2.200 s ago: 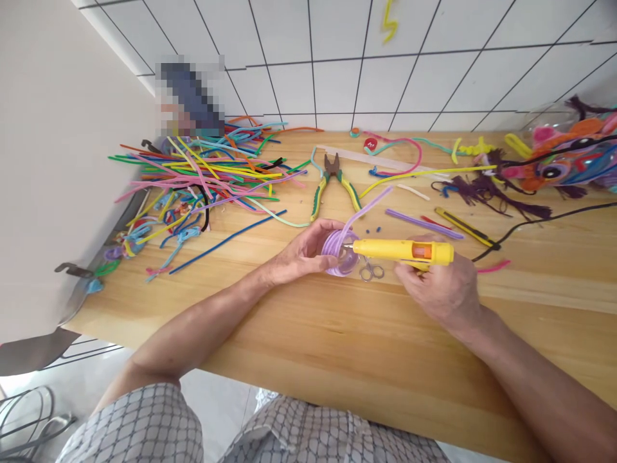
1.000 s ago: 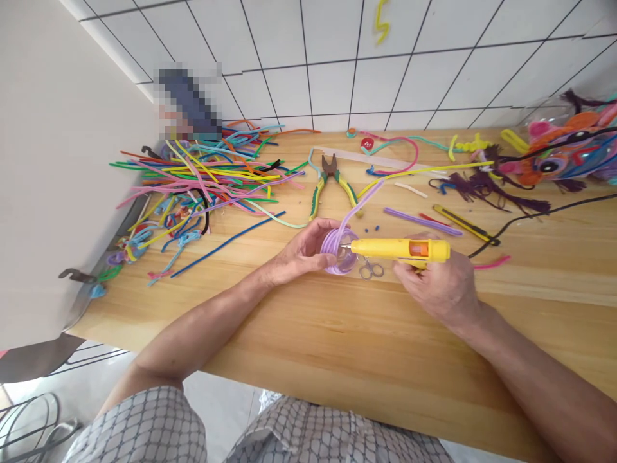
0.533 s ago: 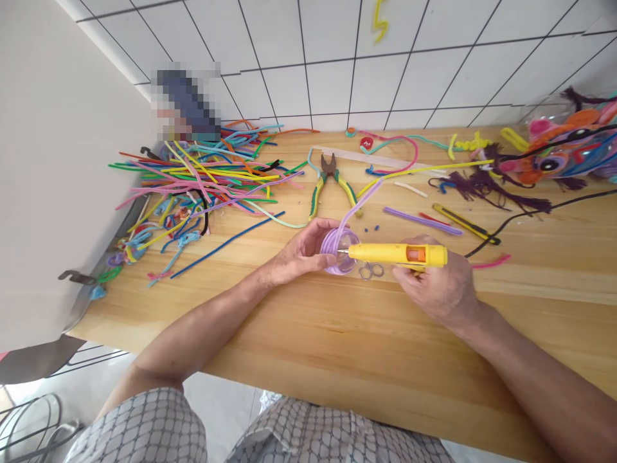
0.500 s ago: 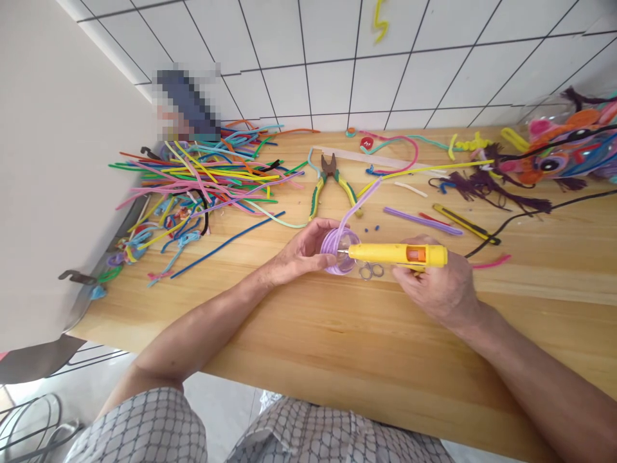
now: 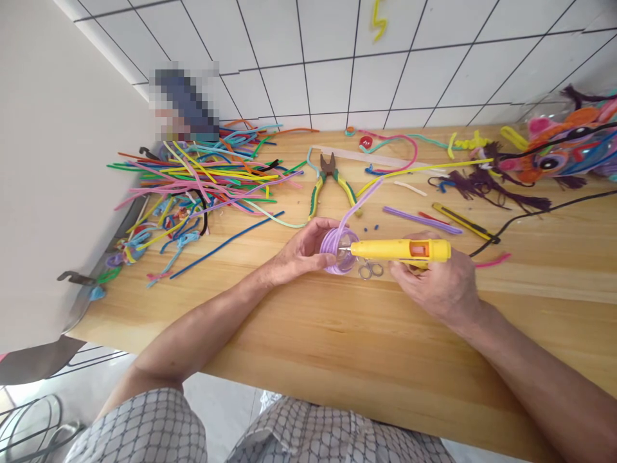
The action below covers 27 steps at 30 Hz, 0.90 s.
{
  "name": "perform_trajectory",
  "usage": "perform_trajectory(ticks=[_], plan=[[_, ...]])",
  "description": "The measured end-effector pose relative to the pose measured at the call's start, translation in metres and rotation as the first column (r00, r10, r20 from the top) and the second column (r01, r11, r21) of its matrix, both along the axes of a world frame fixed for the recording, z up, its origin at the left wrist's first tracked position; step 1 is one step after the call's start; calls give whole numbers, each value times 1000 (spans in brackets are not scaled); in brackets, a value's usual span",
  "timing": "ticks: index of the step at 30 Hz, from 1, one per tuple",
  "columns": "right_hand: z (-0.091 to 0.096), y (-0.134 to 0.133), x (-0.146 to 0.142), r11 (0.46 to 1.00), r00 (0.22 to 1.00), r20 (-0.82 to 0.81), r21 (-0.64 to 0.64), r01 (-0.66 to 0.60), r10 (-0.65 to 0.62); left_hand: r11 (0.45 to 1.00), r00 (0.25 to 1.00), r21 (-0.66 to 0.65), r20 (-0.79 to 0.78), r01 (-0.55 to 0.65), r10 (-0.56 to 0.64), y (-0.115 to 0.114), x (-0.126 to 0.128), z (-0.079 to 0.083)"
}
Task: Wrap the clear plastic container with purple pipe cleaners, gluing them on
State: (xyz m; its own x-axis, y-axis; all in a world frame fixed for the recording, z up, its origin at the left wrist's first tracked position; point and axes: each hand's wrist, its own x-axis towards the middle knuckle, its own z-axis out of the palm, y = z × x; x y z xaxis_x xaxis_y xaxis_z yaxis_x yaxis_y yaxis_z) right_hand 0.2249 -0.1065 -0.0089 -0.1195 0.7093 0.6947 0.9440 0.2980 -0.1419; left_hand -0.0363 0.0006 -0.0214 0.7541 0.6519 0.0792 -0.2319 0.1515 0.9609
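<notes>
My left hand (image 5: 301, 251) is closed around a small clear round piece wrapped in a lilac pipe cleaner coil (image 5: 332, 247), whose loose end rises toward the pliers. My right hand (image 5: 436, 286) grips a yellow glue gun (image 5: 402, 249) held level, its metal tip touching the coil's rim. Both hands rest over the middle of the wooden table (image 5: 337, 334).
Small scissors (image 5: 370, 269) lie under the gun. Green-yellow pliers (image 5: 332, 180) lie behind the coil. A heap of coloured pipe cleaners (image 5: 202, 177) covers the left. A yellow utility knife (image 5: 463, 222), a black cord (image 5: 540, 215) and a colourful pipe cleaner figure (image 5: 559, 154) sit right.
The glue gun's tip has stayed at the coil with only slight shifts. My left hand keeps the same hold. The view has drifted a little.
</notes>
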Motion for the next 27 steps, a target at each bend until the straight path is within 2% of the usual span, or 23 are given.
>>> perform_trajectory(ticks=[14,27], plan=[[5,2,-2,998,997,67,54,-37,33,1000,1000,-8,-2,-7,7,0,0,-1],[0,2,1,999,998,65,31,-10,8,1000,999,2,-26,-18,18,0,0,-2]])
